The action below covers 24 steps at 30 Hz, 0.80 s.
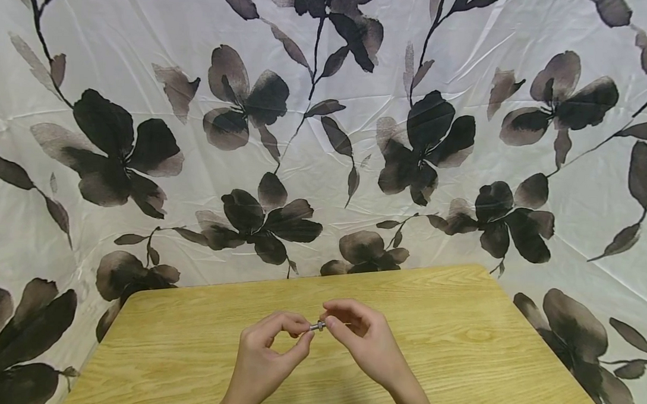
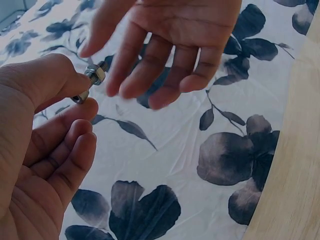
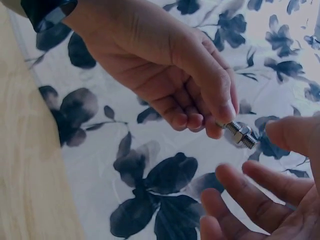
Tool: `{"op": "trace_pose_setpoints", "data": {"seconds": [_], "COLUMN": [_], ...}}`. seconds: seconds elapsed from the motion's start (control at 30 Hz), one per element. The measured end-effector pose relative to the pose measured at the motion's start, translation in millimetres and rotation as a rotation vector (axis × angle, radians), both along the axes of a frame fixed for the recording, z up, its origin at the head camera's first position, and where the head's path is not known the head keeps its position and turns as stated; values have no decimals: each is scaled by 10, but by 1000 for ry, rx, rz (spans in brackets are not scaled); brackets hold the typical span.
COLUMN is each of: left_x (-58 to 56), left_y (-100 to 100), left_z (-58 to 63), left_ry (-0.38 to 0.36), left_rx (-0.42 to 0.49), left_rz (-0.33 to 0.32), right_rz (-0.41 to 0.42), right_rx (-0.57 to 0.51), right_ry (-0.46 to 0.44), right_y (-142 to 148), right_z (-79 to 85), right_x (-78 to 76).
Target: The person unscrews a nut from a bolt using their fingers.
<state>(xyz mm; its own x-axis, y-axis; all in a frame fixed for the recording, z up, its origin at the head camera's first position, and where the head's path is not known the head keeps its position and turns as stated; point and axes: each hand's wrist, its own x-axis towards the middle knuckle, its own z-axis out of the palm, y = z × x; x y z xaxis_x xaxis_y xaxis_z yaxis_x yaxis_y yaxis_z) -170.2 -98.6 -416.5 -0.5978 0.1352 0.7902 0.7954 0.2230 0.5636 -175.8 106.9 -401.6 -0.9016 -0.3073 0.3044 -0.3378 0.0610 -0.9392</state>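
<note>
Thumb and forefinger of my left hand (image 1: 267,348) pinch a small silver bolt (image 3: 250,143) by its head end. A hex nut (image 2: 97,74) sits partway along the bolt's thread, whose free end sticks out toward the right. Around that free end, my right hand (image 1: 369,343) is spread. In the right wrist view its thumb and fingers (image 3: 260,200) stand apart from the bolt and hold nothing. Part of the bolt's head shows between the left fingertips in the left wrist view. Both hands are above the table.
Below the hands is a yellow wood-grain table (image 1: 189,364). Behind it and at its sides hangs a white cloth (image 1: 349,221) printed with dark flowers. A dark band (image 3: 50,12) circles the left wrist.
</note>
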Motion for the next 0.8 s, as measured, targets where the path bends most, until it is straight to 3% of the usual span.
{"op": "trace_pose_setpoints", "data": {"seconds": [0.17, 0.43, 0.8], "left_x": [6, 5, 3], "left_y": [0, 6, 5], "left_z": [-4, -9, 2], "left_ry": [-1, -1, 12], "left_rx": [-5, -16, -20], "left_rz": [-6, -16, 7], "right_rz": [-10, 19, 70], "right_rx": [47, 63, -2], "right_ry": [-60, -69, 105], "right_y": [3, -3, 3], "right_z": [12, 3, -26], "right_x": [-6, -5, -6]}}
